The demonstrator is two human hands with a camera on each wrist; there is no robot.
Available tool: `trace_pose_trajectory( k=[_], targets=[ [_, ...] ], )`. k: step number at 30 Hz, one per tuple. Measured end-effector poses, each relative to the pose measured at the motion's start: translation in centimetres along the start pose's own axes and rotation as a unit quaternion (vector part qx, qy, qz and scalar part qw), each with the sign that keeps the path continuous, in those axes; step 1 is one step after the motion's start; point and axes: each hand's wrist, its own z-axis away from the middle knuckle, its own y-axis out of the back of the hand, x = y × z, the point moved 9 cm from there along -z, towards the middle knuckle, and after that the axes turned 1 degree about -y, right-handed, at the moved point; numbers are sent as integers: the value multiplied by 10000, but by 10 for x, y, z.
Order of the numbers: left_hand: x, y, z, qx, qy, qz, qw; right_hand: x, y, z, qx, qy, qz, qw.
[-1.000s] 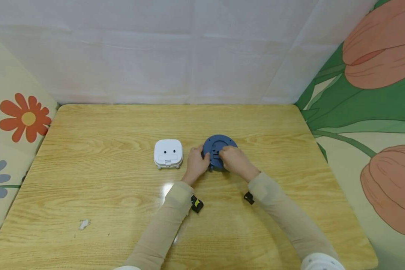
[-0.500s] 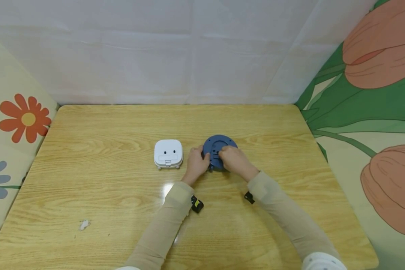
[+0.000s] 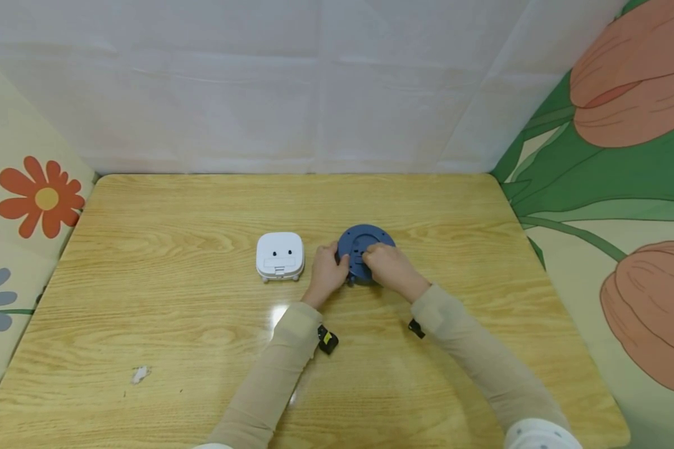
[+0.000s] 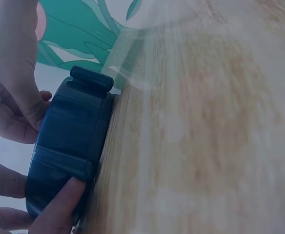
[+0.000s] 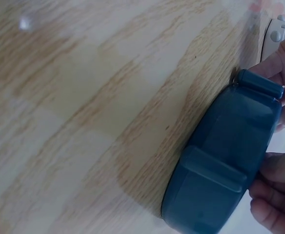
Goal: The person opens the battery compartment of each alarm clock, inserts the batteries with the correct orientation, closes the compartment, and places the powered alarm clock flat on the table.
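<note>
A round dark blue alarm clock (image 3: 355,240) lies face down on the table, its back with small controls facing up. My left hand (image 3: 327,271) grips its left rim, thumb over the back; a finger (image 4: 62,207) lies along the side wall in the left wrist view. Over the middle right of the back, my right hand (image 3: 394,268) has its fingers curled and pinched together at the clock's back. What lies between those fingertips is hidden. In the right wrist view the clock (image 5: 225,141) shows two stubby feet on its side.
Left of my hands lies a white square clock (image 3: 280,254), back up, with two black knobs and a battery cover. A pale scuff (image 3: 140,374) marks the wooden table (image 3: 202,324) at front left. A white cloth wall (image 3: 314,100) stands behind.
The right hand shifts very slightly at the back of the blue clock. The clock, the left hand and the white clock stay put.
</note>
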Motion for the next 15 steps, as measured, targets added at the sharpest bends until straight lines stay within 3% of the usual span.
trace_pose_trajectory(
  k=[15],
  targets=[
    [-1,-1,-1,-129,67,79,9999,-4,2,1,128,247,219,9994]
  ],
)
